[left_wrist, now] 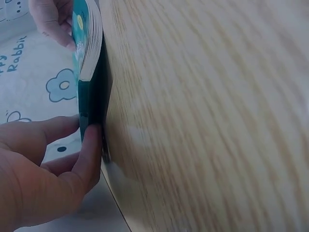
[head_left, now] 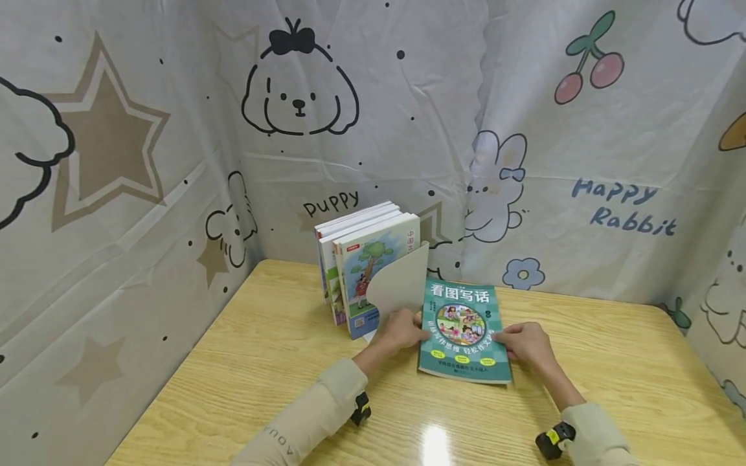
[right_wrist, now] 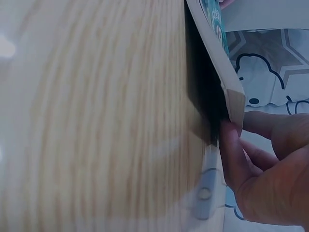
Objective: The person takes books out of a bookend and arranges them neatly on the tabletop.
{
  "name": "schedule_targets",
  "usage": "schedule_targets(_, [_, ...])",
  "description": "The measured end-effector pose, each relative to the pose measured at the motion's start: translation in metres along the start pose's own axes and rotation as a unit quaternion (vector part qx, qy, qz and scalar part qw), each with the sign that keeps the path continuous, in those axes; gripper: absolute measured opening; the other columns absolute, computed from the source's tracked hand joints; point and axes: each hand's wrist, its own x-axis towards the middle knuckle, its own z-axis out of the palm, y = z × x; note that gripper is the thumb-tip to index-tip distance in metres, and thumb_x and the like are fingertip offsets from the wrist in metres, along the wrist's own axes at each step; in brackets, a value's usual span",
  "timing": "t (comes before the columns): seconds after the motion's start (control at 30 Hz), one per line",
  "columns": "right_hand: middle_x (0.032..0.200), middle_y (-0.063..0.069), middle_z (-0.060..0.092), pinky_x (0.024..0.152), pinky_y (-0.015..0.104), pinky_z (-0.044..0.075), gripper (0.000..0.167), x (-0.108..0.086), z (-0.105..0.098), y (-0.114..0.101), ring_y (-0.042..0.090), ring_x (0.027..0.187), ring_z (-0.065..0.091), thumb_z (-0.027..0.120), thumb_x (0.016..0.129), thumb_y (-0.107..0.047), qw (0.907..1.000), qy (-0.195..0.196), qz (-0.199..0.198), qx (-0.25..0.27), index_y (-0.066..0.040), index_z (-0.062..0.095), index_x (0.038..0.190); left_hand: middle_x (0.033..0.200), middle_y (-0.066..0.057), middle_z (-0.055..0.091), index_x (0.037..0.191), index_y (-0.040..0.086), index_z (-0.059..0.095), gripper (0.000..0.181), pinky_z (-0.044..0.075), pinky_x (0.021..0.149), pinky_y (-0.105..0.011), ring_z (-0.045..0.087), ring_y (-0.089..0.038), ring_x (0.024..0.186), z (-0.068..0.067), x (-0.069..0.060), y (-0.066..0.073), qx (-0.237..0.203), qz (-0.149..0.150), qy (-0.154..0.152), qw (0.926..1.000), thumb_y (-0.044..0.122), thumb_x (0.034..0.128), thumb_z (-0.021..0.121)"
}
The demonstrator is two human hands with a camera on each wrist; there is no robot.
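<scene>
A patterned curtain [head_left: 402,155] hung behind the desk [head_left: 233,375]. Near its back edge I saw the left hand [head_left: 399,331] and right hand [head_left: 527,343] pinching a green book [head_left: 460,330] by opposite sides; a slackened grip might drop it, or a leftward knock shift the bookend [head_left: 402,281].

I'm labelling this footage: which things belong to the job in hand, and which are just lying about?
In the job:
- teal picture-writing book, pinched by left hand and right hand
- likely the white bookend and upright books

Just about:
- printed curtain
- wrist cameras
</scene>
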Motion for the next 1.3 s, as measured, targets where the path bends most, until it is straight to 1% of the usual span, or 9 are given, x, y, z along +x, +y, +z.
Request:
schedule_targets(0.23, [0.081,0.009,0.067,0.056,0.026,0.052,0.028,-0.001,0.002,-0.004,0.013,0.063,0.06,0.073,0.091,-0.017,0.9999,-0.002,0.01,-0.007,0.009,0.069,0.101,0.052,0.004,0.045,0.064,0.006,0.069,0.024,0.031,0.048,-0.021,0.039,-0.01,0.051,-0.004,-0.001,-0.001,0.053,0.026,-0.015,0.9982,0.015,0.0834,0.081])
schedule_targets(0.37, [0.084,0.011,0.067,0.057,0.026,0.053,0.03,-0.001,0.001,-0.005,0.014,0.065,0.06,0.073,0.092,-0.018,0.9999,-0.004,0.014,-0.008,0.01,0.068,0.104,0.048,0.007,0.041,0.058,0.009,0.064,0.031,0.03,0.047,-0.021,0.036,-0.008,0.048,-0.008,-0.001,0.0,0.07,0.031,-0.024,0.9968,0.016,0.0836,0.08])
schedule_targets(0.63, [0.092,0.018,0.067,0.061,0.027,0.057,0.032,-0.001,0.002,-0.006,0.015,0.069,0.064,0.067,0.094,-0.013,0.9999,-0.006,0.008,0.014,0.014,0.065,0.11,0.057,0.003,0.06,0.071,0.004,0.075,0.019,0.038,0.05,-0.022,0.047,-0.009,0.053,-0.022,-0.007,0.003,0.088,0.04,-0.04,0.9945,0.013,0.0877,0.075])
schedule_targets(0.73, [0.095,0.021,0.067,0.063,0.029,0.058,0.033,-0.001,0.001,-0.005,0.015,0.072,0.065,0.06,0.096,-0.01,0.9997,-0.009,0.0,0.021,0.016,0.063,0.115,0.064,-0.004,0.067,0.078,0.001,0.077,0.017,0.039,0.051,-0.023,0.05,-0.01,0.055,-0.032,-0.011,0.003,0.064,0.053,-0.046,0.9955,0.01,0.0905,0.071])
schedule_targets(0.87, [0.101,0.026,0.066,0.066,0.03,0.059,0.033,-0.001,-0.002,-0.003,0.016,0.074,0.066,0.055,0.099,-0.007,0.9994,-0.016,-0.005,0.031,0.018,0.061,0.119,0.062,-0.011,0.068,0.073,-0.003,0.076,0.022,0.036,0.048,-0.022,0.044,-0.009,0.048,-0.047,-0.016,0.003,0.019,0.096,-0.049,0.994,0.005,0.0916,0.066])
schedule_targets(0.93, [0.102,0.026,0.067,0.066,0.03,0.059,0.032,0.0,-0.003,-0.002,0.015,0.074,0.067,0.055,0.1,-0.007,0.9992,-0.018,-0.006,0.035,0.018,0.061,0.119,0.063,-0.012,0.068,0.073,-0.004,0.076,0.023,0.039,0.048,-0.022,0.049,-0.011,0.049,-0.055,-0.019,0.005,-0.006,0.114,-0.056,0.9919,0.003,0.0912,0.065])
schedule_targets(1.03, [0.098,0.023,0.068,0.065,0.031,0.059,0.031,0.0,-0.004,0.0,0.014,0.072,0.067,0.057,0.099,-0.007,0.9991,-0.015,-0.011,0.039,0.018,0.062,0.117,0.067,-0.01,0.07,0.081,-0.002,0.077,0.017,0.052,0.056,-0.024,0.065,-0.021,0.06,-0.068,-0.026,0.008,-0.06,0.115,-0.075,0.9887,0.005,0.0919,0.065])
schedule_targets(1.17, [0.089,0.017,0.069,0.063,0.029,0.059,0.029,0.002,-0.003,0.002,0.013,0.068,0.066,0.059,0.098,-0.007,0.9987,-0.005,-0.01,0.049,0.016,0.065,0.115,0.08,-0.012,0.072,0.097,-0.002,0.076,0.015,0.059,0.069,-0.033,0.071,-0.03,0.078,-0.087,-0.039,0.012,-0.127,0.1,-0.098,0.9819,0.008,0.0948,0.065])
schedule_targets(1.3, [0.085,0.014,0.069,0.062,0.029,0.059,0.027,0.001,-0.003,0.002,0.013,0.067,0.066,0.061,0.098,-0.006,0.9981,-0.002,-0.004,0.061,0.015,0.066,0.113,0.087,-0.013,0.072,0.106,-0.005,0.074,0.02,0.06,0.076,-0.039,0.072,-0.025,0.08,-0.108,-0.054,0.013,-0.184,0.102,-0.102,0.9722,0.011,0.0974,0.065])
